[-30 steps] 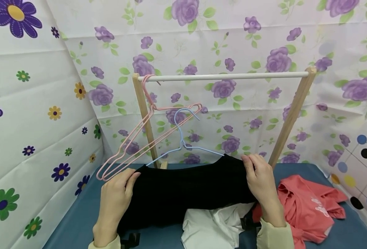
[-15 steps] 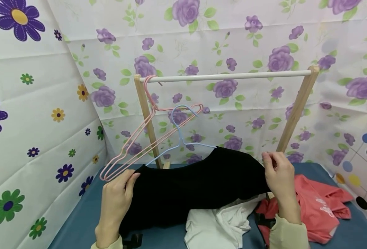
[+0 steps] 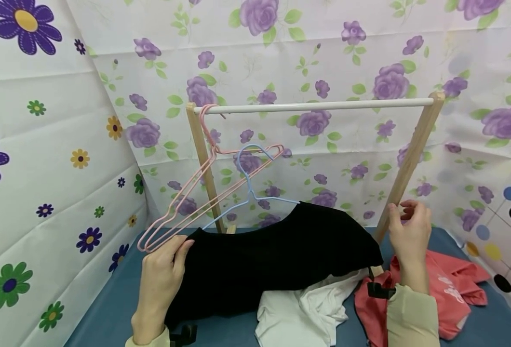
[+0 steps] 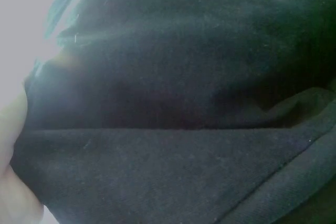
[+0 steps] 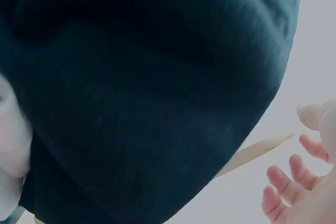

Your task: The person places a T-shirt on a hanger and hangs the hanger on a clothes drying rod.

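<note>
Since a second ago, the right hand [image 3: 411, 231] has let go of the black shirt [image 3: 273, 260] and moved right, standing now just beside its right end, holding nothing, its fingers loosely bent. In the head view, the left hand [image 3: 162, 274] pinches the shirt's left shoulder between thumb and fingers. The shirt is held up in the middle, near side of the rack; a blue hanger [image 3: 250, 190] sticks out of its neck, hook up. Pink hangers [image 3: 214, 150] hang at the left end of the white rod [image 3: 316, 106]. White cloth [image 3: 296, 313] lies near, below the shirt, and a red shirt [image 3: 450, 289] at right, on the blue table [image 3: 108, 294].

In the left wrist view, black fabric fills most of the frame, fingers at its left edge.

In the right wrist view, the right hand's fingers are parted, clear of the fabric.
</note>
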{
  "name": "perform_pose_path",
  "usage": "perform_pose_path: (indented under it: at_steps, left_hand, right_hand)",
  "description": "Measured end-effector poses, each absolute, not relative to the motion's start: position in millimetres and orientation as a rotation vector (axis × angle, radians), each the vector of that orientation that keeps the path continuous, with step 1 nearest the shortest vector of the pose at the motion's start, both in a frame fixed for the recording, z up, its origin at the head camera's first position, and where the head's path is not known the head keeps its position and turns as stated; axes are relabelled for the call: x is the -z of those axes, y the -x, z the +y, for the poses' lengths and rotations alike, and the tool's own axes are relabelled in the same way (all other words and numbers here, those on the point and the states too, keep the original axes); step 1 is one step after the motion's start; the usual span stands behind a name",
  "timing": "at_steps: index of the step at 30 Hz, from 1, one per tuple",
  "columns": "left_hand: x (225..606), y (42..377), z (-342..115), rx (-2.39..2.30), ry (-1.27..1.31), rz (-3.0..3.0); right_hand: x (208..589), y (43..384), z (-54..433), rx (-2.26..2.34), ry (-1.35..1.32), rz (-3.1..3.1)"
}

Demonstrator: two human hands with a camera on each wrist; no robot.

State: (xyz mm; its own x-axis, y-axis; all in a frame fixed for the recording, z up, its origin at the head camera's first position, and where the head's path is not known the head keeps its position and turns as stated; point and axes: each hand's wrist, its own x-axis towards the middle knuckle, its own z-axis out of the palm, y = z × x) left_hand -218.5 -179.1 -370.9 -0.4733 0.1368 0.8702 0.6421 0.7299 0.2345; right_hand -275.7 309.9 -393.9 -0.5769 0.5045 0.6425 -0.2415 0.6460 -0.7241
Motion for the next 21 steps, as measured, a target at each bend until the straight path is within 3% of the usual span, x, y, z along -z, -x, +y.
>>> perform_pose_path:
  at_steps: [21]
  left_hand:
    - [368.7, 214.9, -178.8, 0.644, 0.603, -1.925]
  right_hand:
    - [412.1, 291.8, 320.7, -1.138, 0.175, -2.181]
